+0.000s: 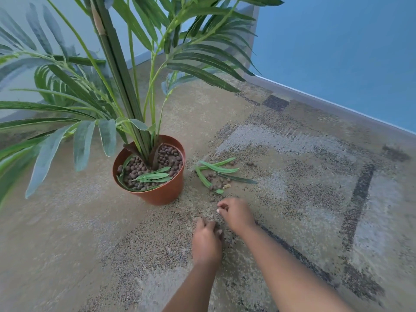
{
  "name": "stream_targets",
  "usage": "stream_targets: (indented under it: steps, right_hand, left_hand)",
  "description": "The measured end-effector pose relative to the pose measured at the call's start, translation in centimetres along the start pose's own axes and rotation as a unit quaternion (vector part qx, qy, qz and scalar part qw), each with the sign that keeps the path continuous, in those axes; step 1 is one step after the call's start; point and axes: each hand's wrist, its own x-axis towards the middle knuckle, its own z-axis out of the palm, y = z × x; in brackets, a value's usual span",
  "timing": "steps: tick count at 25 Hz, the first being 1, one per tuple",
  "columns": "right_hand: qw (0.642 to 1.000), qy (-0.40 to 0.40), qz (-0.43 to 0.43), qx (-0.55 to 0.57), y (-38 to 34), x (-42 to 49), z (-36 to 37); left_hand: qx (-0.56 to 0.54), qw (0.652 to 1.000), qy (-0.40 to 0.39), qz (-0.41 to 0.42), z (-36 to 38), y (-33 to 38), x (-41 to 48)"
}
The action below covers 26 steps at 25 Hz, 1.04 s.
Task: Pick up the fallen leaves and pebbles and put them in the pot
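A terracotta pot (166, 194) with a palm plant stands on the carpet; brown pebbles and several green leaves lie inside it. To its right, several fallen leaves (219, 168) lie on the carpet around a small heap of brown pebbles (217, 180), and a few more pebbles (251, 164) sit farther right. My right hand (236, 213) hovers just below the heap, fingers curled together at the tips. My left hand (206, 240) rests on the carpet below it with fingers curled under. Whether either hand holds anything is hidden.
Palm fronds (67, 104) spread wide over the left half of the view, above the pot. A blue wall with a grey baseboard (337, 104) runs along the right. The patterned carpet (315, 199) extends all around.
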Motion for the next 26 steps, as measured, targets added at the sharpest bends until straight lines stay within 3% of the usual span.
stream_targets:
  steps: [5, 8, 10, 11, 13, 15, 16, 17, 18, 20, 21, 22, 24, 26]
  right_hand:
    - [0.999, 0.007, -0.04, -0.032, -0.1, -0.5, -0.2]
    - [0.98, 0.137, 0.083, 0.119, 2.2, 0.2, -1.8]
    - [0.966, 0.149, 0.15, 0.149, 3.6, 1.3, -3.0]
    - [0.969, 0.124, 0.159, 0.142, 4.0, 1.8, -3.2]
    - [0.982, 0.069, 0.135, 0.114, 3.5, 2.4, -3.3]
    - [0.994, 0.028, 0.077, 0.077, 2.8, 2.8, -2.7]
    - [0.997, 0.019, 0.053, 0.054, 2.6, 3.0, -2.4]
    - [0.998, 0.02, 0.035, 0.039, 2.4, 3.2, -2.3]
    - [0.999, 0.027, 0.022, 0.037, 2.5, 3.2, -2.1]
    - [0.996, 0.054, 0.009, 0.071, 3.0, 3.1, -1.7]
    - [0.993, 0.07, 0.015, 0.095, 3.2, 2.9, -1.5]
    - [0.988, 0.089, 0.032, 0.119, 3.5, 2.7, -1.5]
    - [0.972, 0.121, 0.09, 0.182, 4.0, 2.7, -1.4]
    - [0.935, 0.135, 0.164, 0.283, 4.0, 3.2, -1.5]
  left_hand:
    - [0.037, 0.999, -0.001, -0.036, -0.2, 0.2, 1.3]
    - [0.025, 0.998, 0.017, -0.053, -0.7, 0.8, 2.1]
    - [-0.121, 0.979, 0.058, -0.153, -1.5, 2.2, 3.7]
    - [-0.239, 0.942, 0.073, -0.223, -1.9, 2.9, 5.0]
    - [-0.493, 0.808, 0.052, -0.318, -2.9, 4.2, 7.6]
    - [-0.634, 0.703, 0.027, -0.321, -3.9, 5.4, 10.0]
    - [-0.659, 0.684, 0.027, -0.311, -4.2, 5.6, 11.2]
    - [-0.659, 0.689, 0.025, -0.301, -4.4, 5.9, 12.3]
    - [-0.618, 0.728, 0.026, -0.295, -4.3, 6.0, 13.4]
    - [-0.394, 0.884, 0.011, -0.251, -3.9, 5.9, 15.2]
    - [-0.267, 0.942, 0.005, -0.201, -3.6, 5.8, 15.7]
    - [-0.17, 0.973, 0.007, -0.155, -3.2, 5.5, 15.9]
    - [-0.071, 0.986, 0.022, -0.152, -2.6, 4.8, 15.6]
    - [-0.049, 0.977, 0.01, -0.209, -1.9, 4.3, 14.8]
